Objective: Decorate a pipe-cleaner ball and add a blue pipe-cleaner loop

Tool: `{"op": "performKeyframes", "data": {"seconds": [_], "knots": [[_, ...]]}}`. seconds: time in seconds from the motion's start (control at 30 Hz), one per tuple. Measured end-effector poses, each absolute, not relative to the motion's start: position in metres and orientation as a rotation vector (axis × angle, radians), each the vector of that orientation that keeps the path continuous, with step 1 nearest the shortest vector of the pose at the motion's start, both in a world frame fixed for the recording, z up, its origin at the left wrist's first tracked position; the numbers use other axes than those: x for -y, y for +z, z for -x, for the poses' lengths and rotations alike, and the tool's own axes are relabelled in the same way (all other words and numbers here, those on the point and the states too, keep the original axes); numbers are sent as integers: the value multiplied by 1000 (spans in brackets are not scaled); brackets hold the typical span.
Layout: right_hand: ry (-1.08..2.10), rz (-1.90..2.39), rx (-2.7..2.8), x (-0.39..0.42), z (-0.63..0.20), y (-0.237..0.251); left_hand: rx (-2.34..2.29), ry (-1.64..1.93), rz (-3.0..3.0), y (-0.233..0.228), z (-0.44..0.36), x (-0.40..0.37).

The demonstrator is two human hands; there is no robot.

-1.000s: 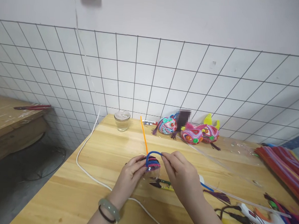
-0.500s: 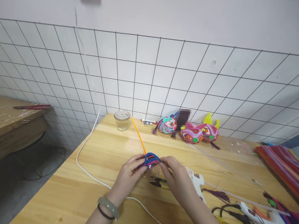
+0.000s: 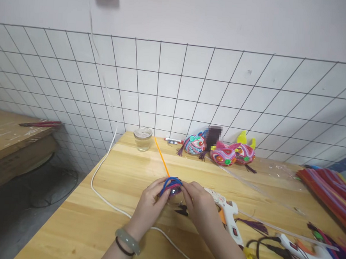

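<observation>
My left hand (image 3: 150, 205) and my right hand (image 3: 197, 204) both grip a small clear ball (image 3: 173, 193) wrapped in blue, pink and red pipe cleaners, held just above the wooden table (image 3: 123, 181). A blue pipe cleaner loops over the top of the ball under my fingertips. An orange pipe cleaner (image 3: 161, 160) sticks out from the ball toward the far left. A green bangle and a dark band sit on my left wrist.
A white glue gun (image 3: 228, 215) lies right of my hands, a second one (image 3: 311, 257) at the near right. A glass jar (image 3: 142, 138) and colourful fish figures (image 3: 222, 153) stand by the tiled wall. A white cable (image 3: 104, 195) crosses the table; pipe cleaner bundles (image 3: 330, 194) lie right.
The blue loop, raised high a second ago, has been pressed down flat onto the ball. My hands have closed in around it. The right glue gun has come into view.
</observation>
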State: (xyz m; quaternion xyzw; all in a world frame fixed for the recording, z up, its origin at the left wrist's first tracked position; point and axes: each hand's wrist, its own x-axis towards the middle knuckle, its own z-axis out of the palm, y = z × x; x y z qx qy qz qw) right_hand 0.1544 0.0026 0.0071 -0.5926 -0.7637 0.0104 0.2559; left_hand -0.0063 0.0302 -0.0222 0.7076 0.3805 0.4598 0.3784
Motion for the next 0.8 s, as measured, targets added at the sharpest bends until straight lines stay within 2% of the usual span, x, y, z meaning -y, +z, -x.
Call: {"op": "performKeyframes", "data": {"seconds": [0.57,0.8], "knots": [[-98,1585,2109,0,-146,-2,-1040,1122,-1831,-32,5,-31],[-48,1628,2106,-4,-151,1,-1069,1251,-1796,-30,5,-31]]}}
